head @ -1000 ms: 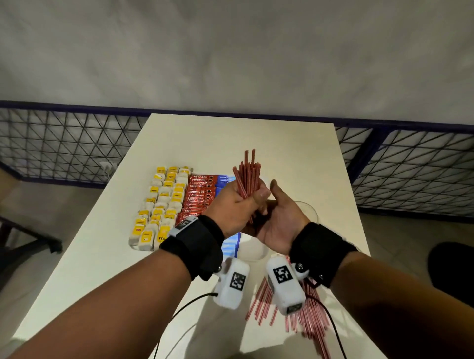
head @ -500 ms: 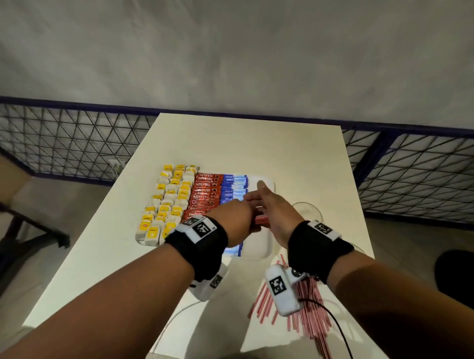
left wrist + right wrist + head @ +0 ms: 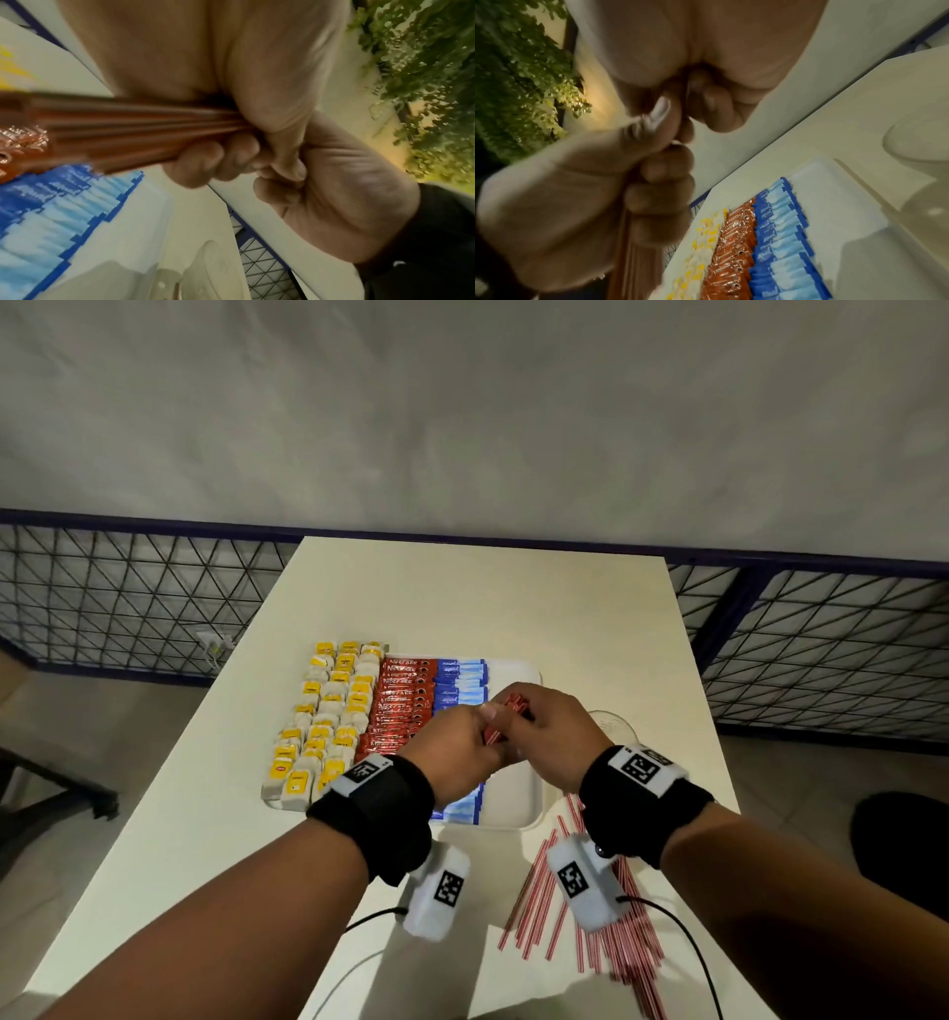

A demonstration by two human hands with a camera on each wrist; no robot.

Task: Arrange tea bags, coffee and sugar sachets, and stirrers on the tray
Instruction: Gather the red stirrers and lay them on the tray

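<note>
Both hands hold one bundle of red stirrers [image 3: 515, 702] level, just above the white tray [image 3: 513, 796]. My left hand [image 3: 462, 747] grips the near end of the bundle [image 3: 115, 132], fingers curled round it. My right hand [image 3: 552, 737] closes over the far end, and its fingers hide most of the bundle [image 3: 634, 253]. On the tray lie rows of yellow tea bags [image 3: 328, 716], red coffee sachets [image 3: 400, 706] and blue sugar sachets [image 3: 459, 680]. The tray's right strip is bare.
Several loose stirrers [image 3: 544, 901] lie spread on the cream table [image 3: 462, 603] near its front right, under my right wrist. A clear glass [image 3: 611, 726] stands just right of the tray. Wire mesh railing runs behind the table on both sides.
The bundle stood upright in both hands a second ago. It has been tipped level and lowered over the right side of the tray, with both hands turned palm down.
</note>
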